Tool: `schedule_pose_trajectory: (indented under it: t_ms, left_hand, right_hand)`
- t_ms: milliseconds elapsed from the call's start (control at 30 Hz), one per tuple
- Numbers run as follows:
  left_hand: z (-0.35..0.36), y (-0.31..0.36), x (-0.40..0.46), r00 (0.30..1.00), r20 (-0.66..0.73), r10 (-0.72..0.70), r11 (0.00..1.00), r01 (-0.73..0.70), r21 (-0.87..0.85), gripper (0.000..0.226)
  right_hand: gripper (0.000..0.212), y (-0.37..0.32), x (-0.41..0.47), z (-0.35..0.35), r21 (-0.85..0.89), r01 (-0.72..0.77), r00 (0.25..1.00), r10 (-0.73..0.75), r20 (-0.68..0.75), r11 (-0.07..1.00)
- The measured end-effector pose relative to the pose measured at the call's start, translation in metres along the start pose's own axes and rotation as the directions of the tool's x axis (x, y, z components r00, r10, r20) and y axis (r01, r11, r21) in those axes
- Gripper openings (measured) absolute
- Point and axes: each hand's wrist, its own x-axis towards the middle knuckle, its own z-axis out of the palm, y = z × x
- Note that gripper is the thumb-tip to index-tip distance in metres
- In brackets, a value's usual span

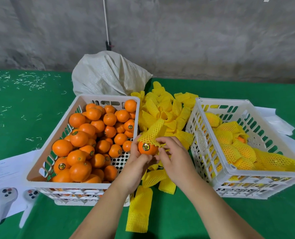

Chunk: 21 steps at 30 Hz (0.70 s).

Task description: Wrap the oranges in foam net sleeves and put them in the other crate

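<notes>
A green cloth-covered table (pixel 22 118) filled most of the room before a rough grey wall (pixel 195 40). On it sat a white sack (pixel 108 75), slumped behind two white plastic crates. The left crate (pixel 39 161) was heaped with bare oranges (pixel 84 135); the right crate (pixel 229 171) held oranges already wrapped in yellow net (pixel 233 150). Between the crates lay a loose pile of yellow foam net sleeves (pixel 164 111), some trailing toward the table's near edge. Sheets of white paper (pixel 7 169) showed under the left crate, with two white controllers (pixel 1 204) resting on them.

Over the gap between the crates, the person's left hand (pixel 136 163) gripped a stickered orange (pixel 147 148), fingers curled round it from below. The right hand (pixel 174 156) pinched the edge of a foam sleeve (pixel 152 133) that draped over the orange's top.
</notes>
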Motion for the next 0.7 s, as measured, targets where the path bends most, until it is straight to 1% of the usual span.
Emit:
schedule_pose_trajectory:
  t_ms: [67, 133, 200, 233, 333, 367, 433, 500, 567, 600, 633, 700]
  left_hand:
    - [0.002, -0.002, -0.001, 1.000, -0.002, 0.015, 0.999, -0.014, 0.046, 0.071]
    - [0.005, -0.003, -0.001, 0.999, -0.034, 0.042, 0.996, -0.039, 0.081, 0.071]
    - [0.009, -0.003, -0.002, 0.994, -0.071, 0.081, 0.991, -0.073, 0.112, 0.071]
    - [0.011, -0.004, -0.002, 0.992, -0.084, 0.098, 0.990, -0.088, 0.106, 0.070]
    - [0.012, -0.004, -0.003, 0.977, -0.153, 0.148, 0.988, -0.141, 0.058, 0.067]
    - [0.012, -0.005, -0.003, 0.972, -0.178, 0.156, 0.987, -0.147, 0.064, 0.066]
    - [0.009, -0.004, -0.001, 0.964, -0.213, 0.157, 0.987, -0.143, 0.079, 0.060]
    - [0.005, 0.000, 0.000, 0.979, -0.174, 0.106, 0.992, -0.091, 0.091, 0.064]
    - [0.000, 0.003, -0.001, 0.999, -0.032, 0.031, 0.995, -0.028, 0.093, 0.071]
    - [-0.001, 0.004, -0.002, 0.999, 0.040, 0.022, 0.995, -0.025, 0.096, 0.071]
    - [0.000, 0.004, -0.003, 0.996, 0.080, 0.034, 0.993, -0.043, 0.108, 0.069]
    - [0.005, 0.003, -0.004, 0.996, 0.051, 0.076, 0.988, -0.083, 0.134, 0.060]
  right_hand:
    - [0.029, 0.002, 0.003, -0.002, -0.026, 0.008, 0.999, -0.009, -0.047, 1.000]
    - [0.026, 0.001, 0.006, -0.008, -0.116, 0.033, 0.993, -0.046, -0.110, 0.993]
    - [0.022, -0.004, 0.007, -0.016, -0.180, 0.088, 0.979, -0.118, -0.165, 0.980]
    - [0.020, -0.008, 0.006, -0.018, -0.206, 0.138, 0.970, -0.174, -0.170, 0.969]
    - [0.028, -0.018, -0.007, -0.015, -0.244, 0.295, 0.944, -0.322, -0.077, 0.924]
    - [0.027, -0.019, -0.012, -0.011, -0.236, 0.314, 0.941, -0.334, -0.049, 0.920]
    - [0.030, -0.015, -0.015, -0.007, -0.219, 0.285, 0.955, -0.296, -0.021, 0.933]
    - [0.039, -0.011, -0.015, -0.005, -0.168, 0.229, 0.973, -0.233, -0.001, 0.959]
    - [0.038, -0.010, -0.011, -0.006, -0.081, 0.220, 0.976, -0.219, 0.021, 0.972]
    - [0.037, -0.010, -0.009, -0.007, -0.065, 0.220, 0.976, -0.219, 0.019, 0.973]
    - [0.039, -0.010, -0.007, -0.009, -0.070, 0.216, 0.976, -0.216, 0.009, 0.974]
    - [0.042, -0.011, -0.002, -0.012, -0.109, 0.208, 0.978, -0.210, -0.006, 0.972]
